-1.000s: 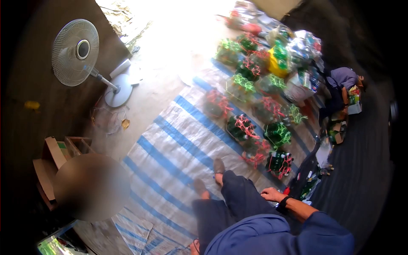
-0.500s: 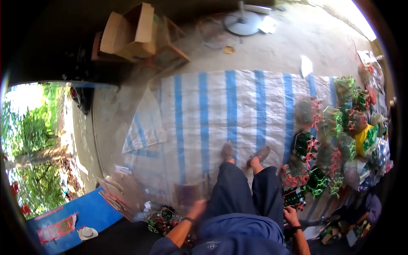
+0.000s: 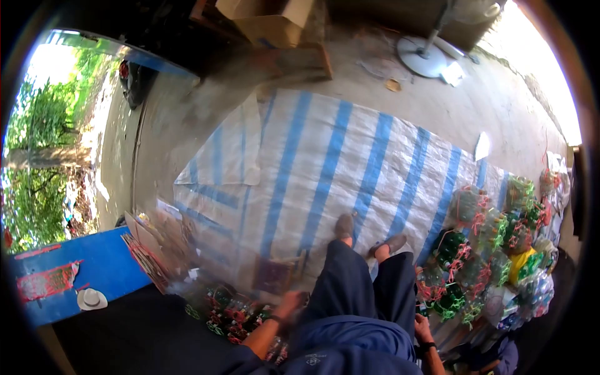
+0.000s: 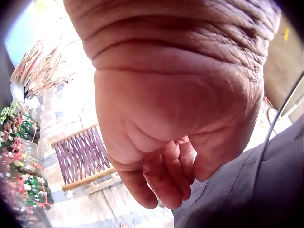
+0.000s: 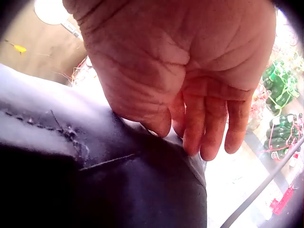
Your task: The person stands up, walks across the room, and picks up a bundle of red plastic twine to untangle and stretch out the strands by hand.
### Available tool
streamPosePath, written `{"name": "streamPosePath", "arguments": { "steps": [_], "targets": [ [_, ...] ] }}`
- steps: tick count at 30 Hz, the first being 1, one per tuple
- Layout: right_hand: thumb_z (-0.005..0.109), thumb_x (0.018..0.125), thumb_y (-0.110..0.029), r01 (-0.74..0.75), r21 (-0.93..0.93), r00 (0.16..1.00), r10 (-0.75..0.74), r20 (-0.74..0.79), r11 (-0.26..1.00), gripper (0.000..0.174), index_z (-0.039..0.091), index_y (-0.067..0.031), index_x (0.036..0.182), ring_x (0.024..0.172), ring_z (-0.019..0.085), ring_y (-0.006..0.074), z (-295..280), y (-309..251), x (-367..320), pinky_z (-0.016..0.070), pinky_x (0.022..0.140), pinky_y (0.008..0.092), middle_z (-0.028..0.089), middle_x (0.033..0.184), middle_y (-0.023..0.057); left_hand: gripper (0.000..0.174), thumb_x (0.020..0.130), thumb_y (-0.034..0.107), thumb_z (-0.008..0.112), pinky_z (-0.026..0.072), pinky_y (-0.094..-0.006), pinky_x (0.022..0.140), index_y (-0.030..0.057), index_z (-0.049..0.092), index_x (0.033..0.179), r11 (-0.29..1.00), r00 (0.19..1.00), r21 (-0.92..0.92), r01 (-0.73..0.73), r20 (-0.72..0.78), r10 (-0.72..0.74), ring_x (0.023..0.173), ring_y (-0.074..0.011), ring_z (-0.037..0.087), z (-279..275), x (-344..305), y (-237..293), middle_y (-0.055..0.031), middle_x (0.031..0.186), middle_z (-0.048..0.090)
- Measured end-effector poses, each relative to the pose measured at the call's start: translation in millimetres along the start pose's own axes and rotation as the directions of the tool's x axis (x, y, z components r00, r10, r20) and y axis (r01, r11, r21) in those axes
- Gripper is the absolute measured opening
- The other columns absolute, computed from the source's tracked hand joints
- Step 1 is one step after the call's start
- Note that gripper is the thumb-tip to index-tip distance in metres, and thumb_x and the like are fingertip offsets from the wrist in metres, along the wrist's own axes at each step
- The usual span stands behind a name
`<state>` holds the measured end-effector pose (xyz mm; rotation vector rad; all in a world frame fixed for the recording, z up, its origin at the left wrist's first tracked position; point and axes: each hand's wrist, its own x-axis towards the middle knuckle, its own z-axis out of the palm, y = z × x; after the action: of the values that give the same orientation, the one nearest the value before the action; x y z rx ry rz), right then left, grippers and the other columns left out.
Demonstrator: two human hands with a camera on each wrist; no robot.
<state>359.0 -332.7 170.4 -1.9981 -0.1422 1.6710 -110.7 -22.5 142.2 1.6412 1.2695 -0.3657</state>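
My left hand point(image 3: 291, 305) hangs beside the left trouser leg, its fingers loosely bent and holding nothing; the left wrist view shows its palm and fingers point(image 4: 173, 178) close to the dark cloth. Near it stands a low stool point(image 4: 84, 154) with a purple woven seat. Beside the other trouser leg point(image 3: 395, 287) hangs my right hand point(image 3: 423, 329), nothing in its grasp, its fingers point(image 5: 213, 128) pointing down. To the right stand bundles of green bottles point(image 3: 451, 247) tied with pink and green cord. More tied bottles point(image 4: 35, 190) are on the left side.
A blue-and-white striped tarp point(image 3: 312, 169) lies underfoot. Flattened cardboard point(image 3: 150, 256) leans by a blue panel point(image 3: 112, 269) with a white hat point(image 3: 92, 299). Ahead are a cardboard box point(image 3: 269, 22) and a fan base point(image 3: 422, 57). At lower right another person point(image 3: 500, 356) is partly visible.
My view has swung to the left, away from the fan and bottle bundles. My left hand has come into sight, with the stool and left-side bottles. Both hands stay by the legs.
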Motion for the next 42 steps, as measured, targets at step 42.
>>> {"name": "streamPosePath", "arguments": {
  "steps": [42],
  "targets": [
    [0.053,0.094,-0.02,0.127,-0.596,0.992,-0.087,0.096,0.793,0.03,0.073,0.0019,0.089,0.071,0.073,0.0261,-37.0,-292.2,143.4,0.0562,0.065,0.0386,0.073,0.08,0.0161,0.031,0.101,0.027,0.064,0.0567,-0.0366,0.084,0.0053,0.074,0.12,0.668,0.908,-0.629,0.397,0.164,-0.385,0.092,-0.026,0.074,-25.1,15.8,39.4,-0.0146,0.106,0.076]
  ]
}}
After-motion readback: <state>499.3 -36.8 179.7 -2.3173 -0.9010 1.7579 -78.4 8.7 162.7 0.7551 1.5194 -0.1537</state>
